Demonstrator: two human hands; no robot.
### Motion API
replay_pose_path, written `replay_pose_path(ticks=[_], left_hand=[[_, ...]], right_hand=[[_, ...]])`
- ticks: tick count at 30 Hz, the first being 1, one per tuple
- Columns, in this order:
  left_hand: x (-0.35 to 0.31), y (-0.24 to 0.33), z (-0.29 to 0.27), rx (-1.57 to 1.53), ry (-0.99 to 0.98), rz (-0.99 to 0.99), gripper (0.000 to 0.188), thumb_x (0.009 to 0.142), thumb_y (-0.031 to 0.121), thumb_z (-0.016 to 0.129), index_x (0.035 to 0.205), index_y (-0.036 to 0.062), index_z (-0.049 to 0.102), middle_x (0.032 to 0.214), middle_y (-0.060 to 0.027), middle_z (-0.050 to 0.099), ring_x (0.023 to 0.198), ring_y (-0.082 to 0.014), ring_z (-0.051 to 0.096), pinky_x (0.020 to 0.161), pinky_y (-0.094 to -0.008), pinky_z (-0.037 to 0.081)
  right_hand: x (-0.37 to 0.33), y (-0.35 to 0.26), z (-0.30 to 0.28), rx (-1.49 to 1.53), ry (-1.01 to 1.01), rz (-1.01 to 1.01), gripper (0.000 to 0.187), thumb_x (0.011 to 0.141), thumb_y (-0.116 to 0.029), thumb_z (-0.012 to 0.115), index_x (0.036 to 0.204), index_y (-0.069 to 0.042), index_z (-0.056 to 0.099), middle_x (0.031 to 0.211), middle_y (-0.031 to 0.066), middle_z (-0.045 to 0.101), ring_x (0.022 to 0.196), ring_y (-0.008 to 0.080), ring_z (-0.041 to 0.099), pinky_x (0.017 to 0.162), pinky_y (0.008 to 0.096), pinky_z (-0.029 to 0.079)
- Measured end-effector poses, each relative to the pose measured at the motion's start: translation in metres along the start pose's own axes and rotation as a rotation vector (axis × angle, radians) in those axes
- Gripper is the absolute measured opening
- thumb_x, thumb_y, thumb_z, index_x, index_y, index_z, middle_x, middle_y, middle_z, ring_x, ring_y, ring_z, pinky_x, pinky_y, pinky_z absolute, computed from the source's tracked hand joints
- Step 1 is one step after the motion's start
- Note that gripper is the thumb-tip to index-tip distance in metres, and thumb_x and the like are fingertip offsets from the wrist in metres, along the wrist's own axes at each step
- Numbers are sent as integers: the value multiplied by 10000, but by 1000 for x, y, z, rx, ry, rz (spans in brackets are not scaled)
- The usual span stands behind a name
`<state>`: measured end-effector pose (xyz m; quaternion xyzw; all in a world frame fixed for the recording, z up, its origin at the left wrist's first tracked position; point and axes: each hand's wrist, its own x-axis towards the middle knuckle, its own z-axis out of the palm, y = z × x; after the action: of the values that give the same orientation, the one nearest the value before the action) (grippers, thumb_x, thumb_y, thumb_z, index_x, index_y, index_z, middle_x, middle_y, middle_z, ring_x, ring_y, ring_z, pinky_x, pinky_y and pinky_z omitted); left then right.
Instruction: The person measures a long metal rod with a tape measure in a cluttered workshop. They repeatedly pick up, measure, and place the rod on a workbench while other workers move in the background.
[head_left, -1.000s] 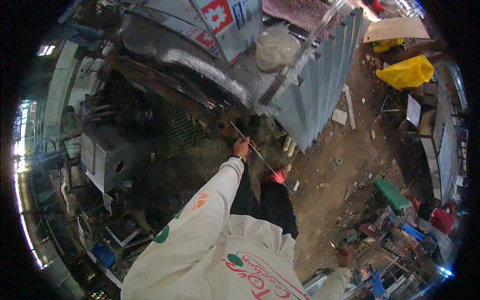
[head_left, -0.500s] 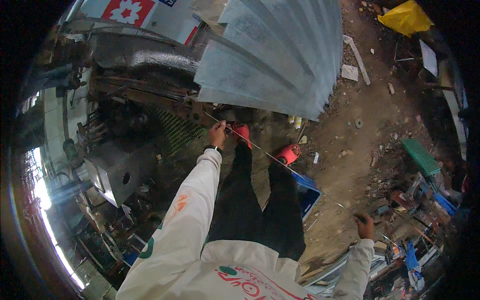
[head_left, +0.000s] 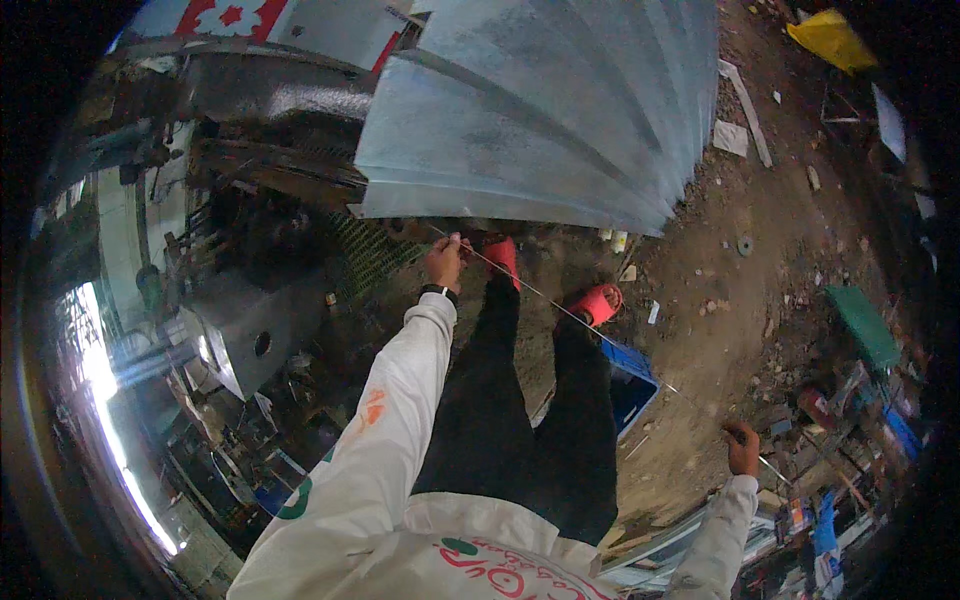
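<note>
A long, thin metal rod [head_left: 548, 302] slants across in front of my legs, from upper left to lower right. My left hand [head_left: 443, 264] pinches it near its upper end, just below the grey sheets and beside one red shoe [head_left: 504, 262]. Out to the right, over the dirt ground, my right hand [head_left: 741, 448] is closed around the rod's lower part, and a short length sticks out beyond the fist. The rod's middle passes above the other red shoe [head_left: 598, 303] and a blue crate [head_left: 632, 386]. Parts of the rod are faint against the ground.
Fanned grey metal sheets [head_left: 540, 110] stand ahead. To the left are a metal box [head_left: 240, 345] with a round hole and a green grating [head_left: 372, 255]. A green panel [head_left: 862, 325] and piled scrap lie at right; a yellow sheet [head_left: 832, 40] is at far right.
The whole view has shifted a little, and the surroundings appear slightly turned. Both hands keep their hold on the rod, with less of it showing past my left hand.
</note>
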<state>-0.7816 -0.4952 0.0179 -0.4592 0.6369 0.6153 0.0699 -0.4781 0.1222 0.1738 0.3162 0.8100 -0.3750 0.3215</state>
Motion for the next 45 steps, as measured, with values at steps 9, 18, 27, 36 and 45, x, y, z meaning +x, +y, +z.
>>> replay_pose_path(ticks=[9, 18, 27, 36, 45], left_hand=[[1, -7, 8, 176, 140, 49, 291, 894, 350, 710, 839, 66, 733, 801, -50, 698, 668, -144, 637, 568, -329, 482], [11, -24, 18, -69, 279, -34, 237, 877, 247, 737, 901, 12, 741, 894, -112, 732, 782, -172, 690, 639, -346, 534], [-5, -13, 21, -533, -83, -183, 160, 966, 118, 599, 1061, -11, 605, 918, -112, 678, 761, -222, 674, 728, -371, 585], [-3, -10, 31, -534, 182, -44, 232, 891, 122, 720, 1025, -37, 616, 915, -118, 694, 754, -214, 692, 676, -331, 580], [47, -44, 3, -35, 306, 57, 559, 851, 481, 732, 1052, -31, 634, 925, -105, 707, 780, -245, 685, 695, -379, 555]], right_hand=[[45, 3, -4, -84, -90, 76, 196, 832, -20, 659, 1019, -13, 716, 907, 107, 723, 864, 221, 667, 774, 352, 516], [105, 11, -19, -223, -368, 154, 355, 831, -227, 780, 1113, -29, 696, 978, 89, 719, 919, 214, 660, 830, 348, 507], [133, 61, -28, -105, -333, 105, 297, 852, -205, 734, 1052, 12, 703, 968, 99, 709, 860, 199, 653, 771, 361, 512], [141, -30, 14, 317, -114, -111, 148, 848, -43, 672, 987, 8, 677, 847, 71, 688, 749, 171, 638, 719, 342, 514], [141, -64, 44, 178, -279, 91, 126, 928, -152, 638, 902, -30, 655, 768, 47, 674, 703, 120, 603, 637, 274, 466]])
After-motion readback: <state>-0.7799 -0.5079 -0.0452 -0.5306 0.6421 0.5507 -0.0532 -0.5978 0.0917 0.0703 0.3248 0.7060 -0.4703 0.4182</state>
